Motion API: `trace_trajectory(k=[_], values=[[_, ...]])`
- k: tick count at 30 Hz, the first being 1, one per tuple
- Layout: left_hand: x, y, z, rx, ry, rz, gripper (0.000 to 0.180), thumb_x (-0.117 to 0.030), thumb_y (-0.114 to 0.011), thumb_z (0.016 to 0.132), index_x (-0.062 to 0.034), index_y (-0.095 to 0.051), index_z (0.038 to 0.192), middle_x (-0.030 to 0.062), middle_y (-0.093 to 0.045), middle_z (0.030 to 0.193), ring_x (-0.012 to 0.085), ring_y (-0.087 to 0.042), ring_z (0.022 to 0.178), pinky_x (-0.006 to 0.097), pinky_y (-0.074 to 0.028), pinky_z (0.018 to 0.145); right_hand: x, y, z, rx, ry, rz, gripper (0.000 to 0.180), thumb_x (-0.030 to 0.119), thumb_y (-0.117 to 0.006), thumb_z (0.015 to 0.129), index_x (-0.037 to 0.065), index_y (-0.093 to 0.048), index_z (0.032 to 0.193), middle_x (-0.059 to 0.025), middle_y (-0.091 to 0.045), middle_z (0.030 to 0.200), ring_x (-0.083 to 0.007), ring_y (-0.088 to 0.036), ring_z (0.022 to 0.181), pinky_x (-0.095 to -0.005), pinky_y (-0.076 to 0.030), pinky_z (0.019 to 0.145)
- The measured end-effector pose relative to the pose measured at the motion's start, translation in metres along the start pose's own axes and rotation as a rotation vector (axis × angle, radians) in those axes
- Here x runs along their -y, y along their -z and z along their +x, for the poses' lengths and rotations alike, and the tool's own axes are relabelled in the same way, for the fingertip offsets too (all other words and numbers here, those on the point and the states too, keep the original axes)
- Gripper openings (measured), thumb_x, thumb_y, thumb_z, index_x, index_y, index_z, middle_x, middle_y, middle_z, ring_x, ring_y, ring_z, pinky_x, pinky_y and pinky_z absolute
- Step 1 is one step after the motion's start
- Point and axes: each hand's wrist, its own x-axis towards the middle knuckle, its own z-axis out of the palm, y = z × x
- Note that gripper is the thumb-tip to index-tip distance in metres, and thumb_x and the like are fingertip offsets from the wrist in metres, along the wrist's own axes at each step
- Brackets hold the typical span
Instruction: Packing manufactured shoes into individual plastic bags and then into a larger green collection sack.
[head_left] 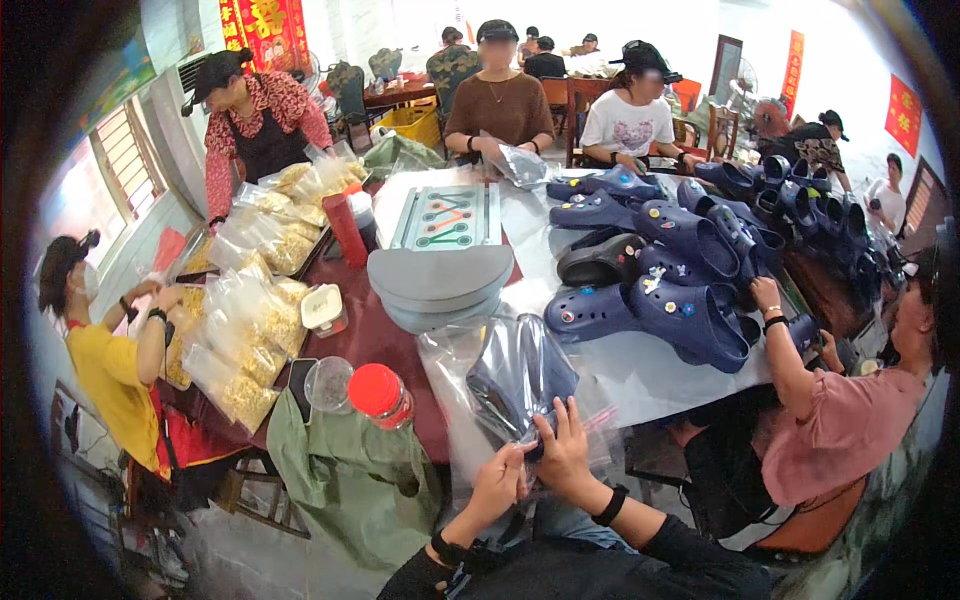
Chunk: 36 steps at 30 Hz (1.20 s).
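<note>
Two hands are closed on a clear bag (500, 400): left hand (497, 487), right hand (562, 452). A dark blue clog (520, 375) is seen inside, just above the grip.

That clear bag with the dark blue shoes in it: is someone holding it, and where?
Yes. Both hands, the left hand and the right hand, grip the clear plastic bag at its near, lower end.

We see a red-capped jar (381, 393) just left of the hands — navy clogs (650, 270) piled beyond, snack bags (250, 310) far left.
</note>
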Motion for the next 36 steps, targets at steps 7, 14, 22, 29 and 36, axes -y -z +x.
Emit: trace_trajectory(k=[7,14,22,29,36], values=[[0.009,0.017,-0.010,0.003,-0.327,0.422,0.042,-0.030,-0.048,0.095,-0.0055,-0.046,0.129,0.0118,-0.060,0.071,0.0177,-0.048,0.051,0.031,-0.042,0.054,-0.014,-0.002,-0.002,0.013,0.048,0.149,0.071,0.016,-0.074,0.062,-0.003,-0.043,0.123,-0.0239,-0.048,0.122,-0.0469,-0.041,0.119,-0.0471,-0.040,0.096],[0.012,0.094,-0.068,-0.379,-0.298,0.717,0.025,-0.024,-0.051,0.091,-0.0076,-0.065,0.104,0.0163,-0.061,0.084,0.0309,-0.061,0.074,0.037,-0.047,0.065,-0.018,0.039,0.016,-0.124,-0.395,0.585,0.088,0.010,-0.081,0.062,-0.002,-0.031,0.133,-0.0189,-0.046,0.120,-0.0281,-0.049,0.111,-0.0366,-0.040,0.095],[0.113,0.195,-0.098,-0.700,0.040,0.822,0.027,-0.011,-0.049,0.087,0.0002,-0.058,0.110,0.0187,-0.057,0.112,0.0356,-0.052,0.106,0.039,-0.043,0.090,-0.019,0.063,-0.002,-0.314,-0.345,0.873,0.097,0.009,-0.080,0.061,0.000,-0.024,0.139,-0.0156,-0.036,0.134,-0.0250,-0.038,0.123,-0.0379,-0.029,0.104],[0.187,0.218,-0.061,-0.412,0.072,1.337,0.034,-0.022,-0.051,0.088,-0.0003,-0.059,0.112,0.0161,-0.057,0.119,0.0334,-0.044,0.120,0.044,-0.032,0.102,-0.048,0.065,-0.042,-0.114,-0.280,0.990,0.114,0.025,-0.089,0.051,0.000,-0.021,0.138,-0.0159,-0.038,0.130,-0.0274,-0.043,0.117,-0.0404,-0.036,0.100],[0.234,0.245,-0.061,0.109,0.500,1.590,0.041,-0.047,-0.053,0.082,-0.0153,-0.069,0.103,0.0087,-0.065,0.108,0.0270,-0.059,0.105,0.053,-0.029,0.104,0.048,0.041,0.001,0.339,-0.060,1.129,0.115,0.028,-0.090,0.049,0.001,-0.022,0.137,-0.0161,-0.039,0.129,-0.0272,-0.044,0.117,-0.0408,-0.036,0.099]])
